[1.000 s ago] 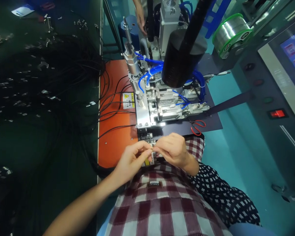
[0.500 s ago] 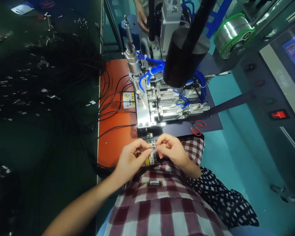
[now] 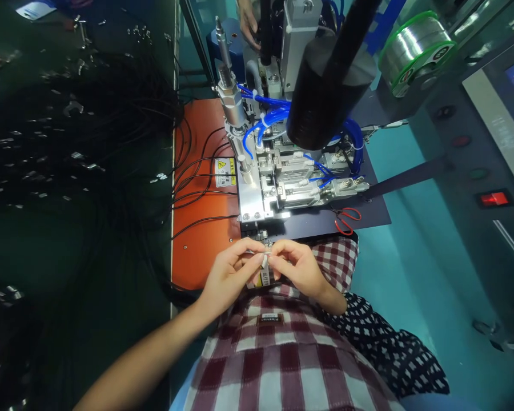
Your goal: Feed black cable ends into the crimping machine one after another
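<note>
In the head view, my left hand (image 3: 233, 271) is closed in a pinch in front of the machine's near end. My right hand (image 3: 297, 265) pinches just to its right, fingertips almost touching the left ones. Between them runs a thin light-coloured piece (image 3: 266, 253), too small to name and mostly covered by fingers. Below the fingertips, a label with dark characters (image 3: 264, 277) shows on the machine. Just beyond my hands stands the metal machine (image 3: 251, 200) with its slides and clamps.
Black cables (image 3: 203, 218) cross the orange plate (image 3: 197, 245) from the dark table at left. Red-handled scissors (image 3: 346, 220) lie on the dark plate at right. A black cylinder (image 3: 328, 97) overhangs the machine near a wire spool (image 3: 415, 51). Another person's hand (image 3: 249, 25) is at the back.
My right hand has moved slightly left and down, bringing its fingertips closer to my left hand's. The view has shifted a little.
</note>
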A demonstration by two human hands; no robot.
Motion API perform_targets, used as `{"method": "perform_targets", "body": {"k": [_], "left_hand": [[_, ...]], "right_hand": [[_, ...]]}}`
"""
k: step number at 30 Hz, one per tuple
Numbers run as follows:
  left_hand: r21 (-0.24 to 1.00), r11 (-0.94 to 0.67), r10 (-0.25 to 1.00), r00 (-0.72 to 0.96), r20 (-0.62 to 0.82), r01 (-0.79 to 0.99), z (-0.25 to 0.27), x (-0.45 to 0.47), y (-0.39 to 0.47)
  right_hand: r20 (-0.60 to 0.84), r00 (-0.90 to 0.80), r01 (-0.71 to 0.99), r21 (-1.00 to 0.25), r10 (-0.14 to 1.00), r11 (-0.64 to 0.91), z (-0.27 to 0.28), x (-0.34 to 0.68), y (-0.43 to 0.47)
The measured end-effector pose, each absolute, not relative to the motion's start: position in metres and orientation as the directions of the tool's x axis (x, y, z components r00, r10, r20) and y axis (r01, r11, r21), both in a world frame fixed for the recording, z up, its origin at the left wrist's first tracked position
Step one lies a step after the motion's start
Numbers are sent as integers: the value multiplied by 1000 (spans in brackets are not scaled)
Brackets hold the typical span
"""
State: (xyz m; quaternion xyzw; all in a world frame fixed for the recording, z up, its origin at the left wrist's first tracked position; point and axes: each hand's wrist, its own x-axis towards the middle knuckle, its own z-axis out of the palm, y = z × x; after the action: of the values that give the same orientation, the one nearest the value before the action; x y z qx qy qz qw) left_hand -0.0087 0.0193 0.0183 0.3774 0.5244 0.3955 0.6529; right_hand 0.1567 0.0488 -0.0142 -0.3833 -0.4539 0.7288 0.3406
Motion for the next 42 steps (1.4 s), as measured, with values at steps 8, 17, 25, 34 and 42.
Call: {"method": "perform_targets", "body": {"k": [8, 17, 25, 34, 42], "left_hand": [[861, 464, 883, 30, -469, -209, 5, -7, 14], [858, 477, 876, 30, -481, -190, 5, -6, 14], [857, 479, 877, 47, -479, -191, 7, -8, 14], [844, 493, 869, 73, -490, -209, 8, -7, 14], [898, 430, 903, 33, -429, -94, 15, -5, 17]], "right_hand": [[-239, -425, -82, -950, 873, -301, -14, 153, 44], [-269, -468, -156, -913, 842, -378, -12, 166, 59], [-304, -492, -212, -867, 816, -450, -15, 158, 57], [-296, -515, -262, -839, 804, -477, -23, 160, 56], [-133, -436, 52, -991, 890, -122, -9, 164, 55]]}}
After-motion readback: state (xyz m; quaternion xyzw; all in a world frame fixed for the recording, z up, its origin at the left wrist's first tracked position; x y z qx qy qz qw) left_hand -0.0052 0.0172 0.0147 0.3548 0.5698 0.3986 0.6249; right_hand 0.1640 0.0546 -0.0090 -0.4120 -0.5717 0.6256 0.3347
